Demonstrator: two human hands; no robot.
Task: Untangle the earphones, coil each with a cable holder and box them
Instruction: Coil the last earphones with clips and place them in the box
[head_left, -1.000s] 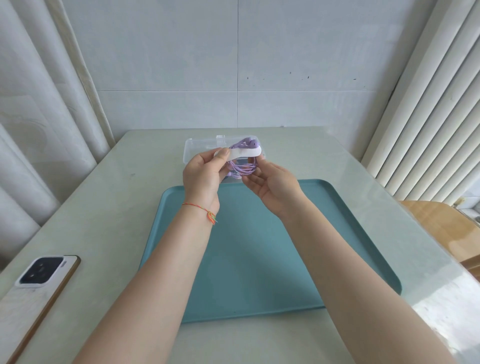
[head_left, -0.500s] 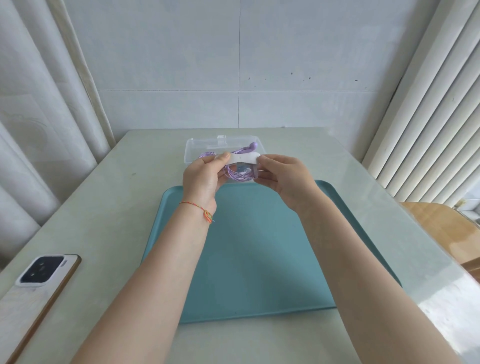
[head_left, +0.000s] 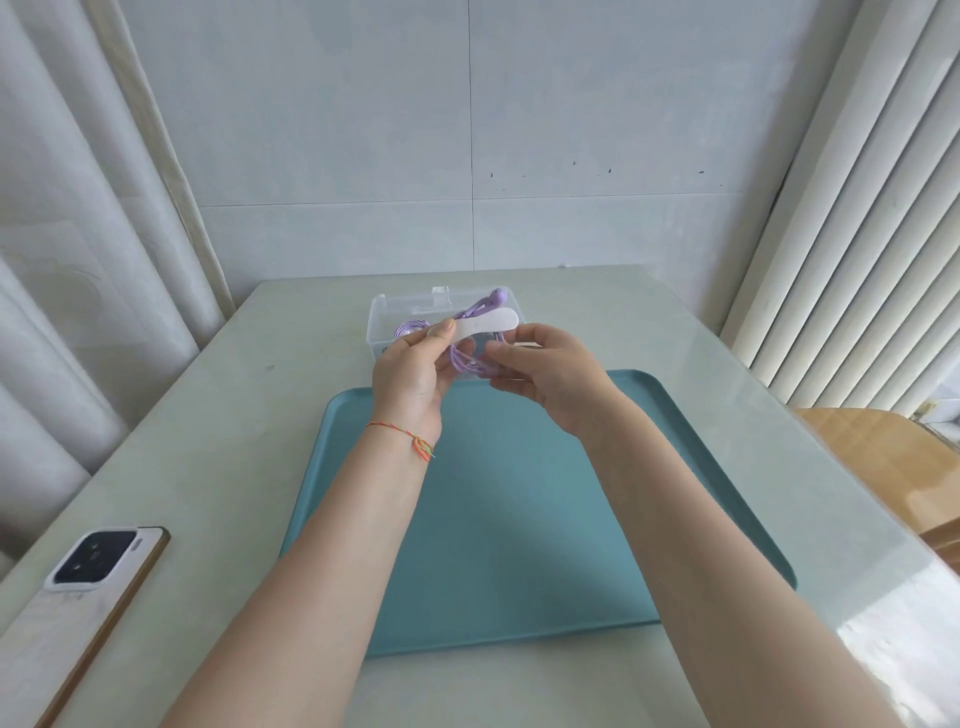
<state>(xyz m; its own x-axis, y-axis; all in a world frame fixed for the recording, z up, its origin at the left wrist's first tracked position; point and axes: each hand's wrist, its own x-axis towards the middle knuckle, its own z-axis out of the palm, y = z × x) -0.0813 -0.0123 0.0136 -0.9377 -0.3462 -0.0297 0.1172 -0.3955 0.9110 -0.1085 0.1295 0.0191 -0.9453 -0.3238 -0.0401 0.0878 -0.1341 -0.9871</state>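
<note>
My left hand pinches the white cable holder; my right hand pinches the purple earphones coil above the clear box.

Counted: 2 hands, 1 purple earphone coil, 1 white cable holder, 1 clear box, 1 teal tray, 1 phone, 1 counter.

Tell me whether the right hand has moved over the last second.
Yes. The right hand has risen from below the coil and shifted rightward, judged against the clear box.
</note>
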